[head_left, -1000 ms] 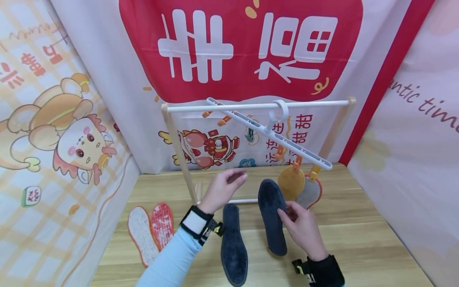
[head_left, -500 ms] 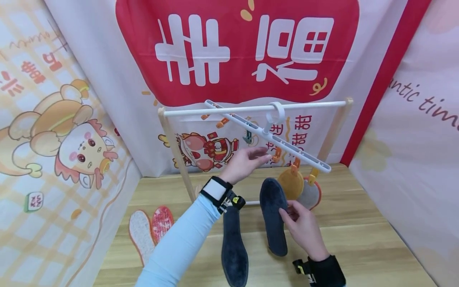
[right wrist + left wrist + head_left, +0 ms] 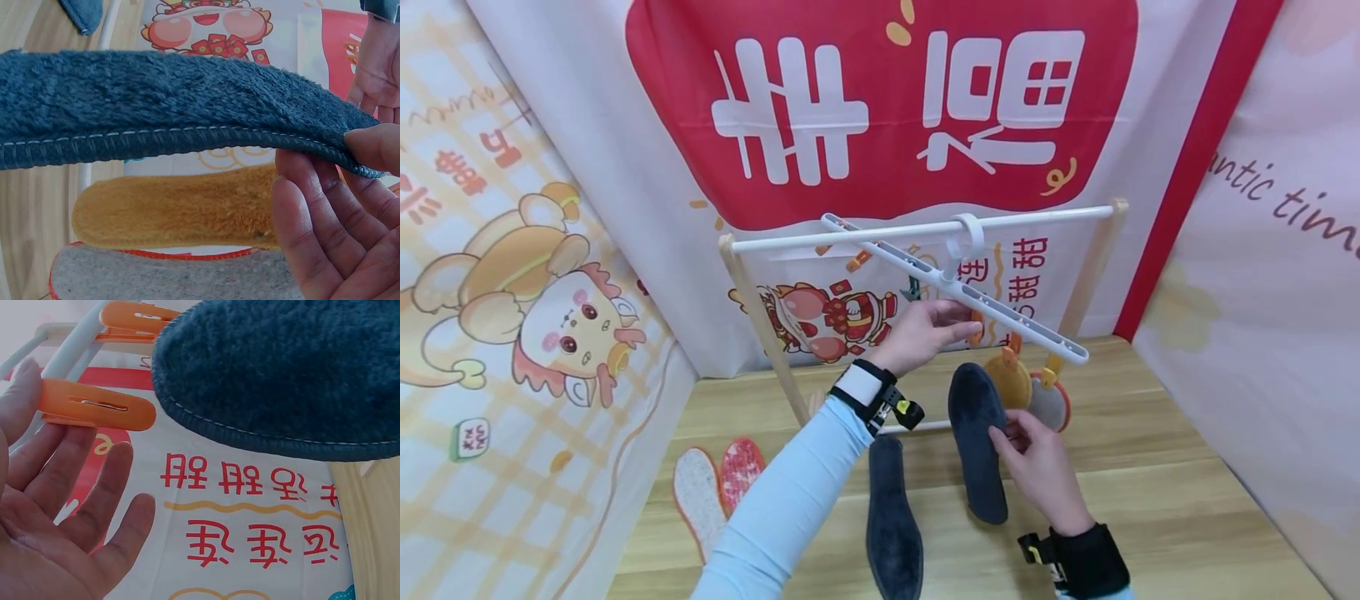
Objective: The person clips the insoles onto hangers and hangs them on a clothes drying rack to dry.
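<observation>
My right hand pinches the edge of a dark blue fuzzy insole, thumb on one face and fingers behind it. The insole hangs above the table, below a white clip hanger. My left hand is up at the hanger, thumb and forefinger pinching the end of an orange clip; its other fingers spread loosely. In the left wrist view, the insole's rounded end lies just beside that clip. A second dark blue insole lies on the table.
The hanger hooks over a rack's white bar. A mustard insole and a grey, red-edged insole hang at its right end. On the table's left lie a pale insole and a red-and-white one. Printed cloth surrounds the table.
My left hand has moved right and up to the hanger and taken hold of an orange clip. The right hand stays nearly in place with the dark blue insole.
</observation>
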`<state>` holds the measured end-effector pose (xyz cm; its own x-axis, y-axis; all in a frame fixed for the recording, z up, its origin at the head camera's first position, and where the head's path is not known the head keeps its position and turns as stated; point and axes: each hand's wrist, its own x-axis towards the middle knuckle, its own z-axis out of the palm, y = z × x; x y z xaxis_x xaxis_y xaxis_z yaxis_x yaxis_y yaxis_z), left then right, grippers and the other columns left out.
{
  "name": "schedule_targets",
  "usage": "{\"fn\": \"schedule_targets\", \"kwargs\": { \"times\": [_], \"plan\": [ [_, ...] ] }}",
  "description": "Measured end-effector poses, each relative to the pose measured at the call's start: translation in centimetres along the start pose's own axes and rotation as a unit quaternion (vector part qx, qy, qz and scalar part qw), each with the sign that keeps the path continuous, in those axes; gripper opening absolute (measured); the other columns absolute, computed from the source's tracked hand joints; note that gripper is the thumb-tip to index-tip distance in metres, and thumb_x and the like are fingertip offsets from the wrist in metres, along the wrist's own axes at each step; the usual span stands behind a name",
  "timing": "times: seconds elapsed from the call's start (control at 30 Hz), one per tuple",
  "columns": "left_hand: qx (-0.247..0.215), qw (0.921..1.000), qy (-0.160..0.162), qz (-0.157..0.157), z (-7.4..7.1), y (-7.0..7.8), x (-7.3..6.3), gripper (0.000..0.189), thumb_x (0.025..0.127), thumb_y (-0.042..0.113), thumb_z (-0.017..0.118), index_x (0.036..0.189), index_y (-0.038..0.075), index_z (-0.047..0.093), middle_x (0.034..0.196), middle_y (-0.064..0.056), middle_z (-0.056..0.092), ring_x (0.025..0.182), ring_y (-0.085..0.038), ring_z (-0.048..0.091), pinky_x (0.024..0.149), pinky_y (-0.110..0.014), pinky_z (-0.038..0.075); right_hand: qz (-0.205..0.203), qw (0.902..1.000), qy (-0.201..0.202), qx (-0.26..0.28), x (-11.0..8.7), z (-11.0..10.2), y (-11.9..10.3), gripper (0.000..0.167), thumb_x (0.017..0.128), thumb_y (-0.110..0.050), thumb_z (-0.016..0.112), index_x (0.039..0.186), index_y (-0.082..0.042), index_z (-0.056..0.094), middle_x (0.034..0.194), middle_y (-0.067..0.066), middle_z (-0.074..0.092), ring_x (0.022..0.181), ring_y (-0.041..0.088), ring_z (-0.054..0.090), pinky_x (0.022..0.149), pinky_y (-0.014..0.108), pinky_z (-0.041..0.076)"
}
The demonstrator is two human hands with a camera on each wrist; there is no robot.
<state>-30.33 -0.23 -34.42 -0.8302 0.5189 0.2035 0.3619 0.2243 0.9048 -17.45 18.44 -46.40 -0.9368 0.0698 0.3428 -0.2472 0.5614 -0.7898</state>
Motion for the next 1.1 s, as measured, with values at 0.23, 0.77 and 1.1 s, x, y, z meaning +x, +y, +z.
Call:
{"fn": "schedule_targets", "kwargs": {
  "times": [0.23,0.77,1.1],
  "plan": [
    [0.032,0.9983,0.037,0.030,0.8,0.3,-0.2,0.027,0.094,0.035,0.067,0.112,0.016,0.074,0.103,0.009,0.071,0.102,-0.007,0.064,0.086,-0.032,0.054,-0.002,0.9999,0.007,-0.007,0.2,-0.4,0.1,0.012,0.094,-0.010,0.069,0.105,-0.006,0.068,0.083,0.002,0.066,0.070,0.015,0.058,0.062,0.024,0.052],
    [-0.010,0.9926,0.117,0.031,3.4,1.3,-0.7,0.022,0.097,0.029,0.063,0.110,0.016,0.075,0.105,0.012,0.069,0.103,-0.007,0.060,0.090,-0.035,0.050,-0.014,0.9990,0.043,0.004,0.5,-0.4,0.6,0.012,0.093,-0.009,0.070,0.103,-0.005,0.067,0.085,0.004,0.066,0.070,0.015,0.059,0.062,0.025,0.052],
    [-0.035,0.9926,0.113,0.027,3.7,1.5,-0.8,0.022,0.096,0.028,0.064,0.109,0.015,0.075,0.104,0.009,0.069,0.103,-0.007,0.063,0.087,-0.032,0.053,-0.019,0.9988,0.045,0.003,0.4,-0.6,0.4,0.013,0.094,-0.013,0.069,0.105,-0.005,0.067,0.085,0.003,0.067,0.071,0.013,0.059,0.062,0.025,0.052]
  ]
}}
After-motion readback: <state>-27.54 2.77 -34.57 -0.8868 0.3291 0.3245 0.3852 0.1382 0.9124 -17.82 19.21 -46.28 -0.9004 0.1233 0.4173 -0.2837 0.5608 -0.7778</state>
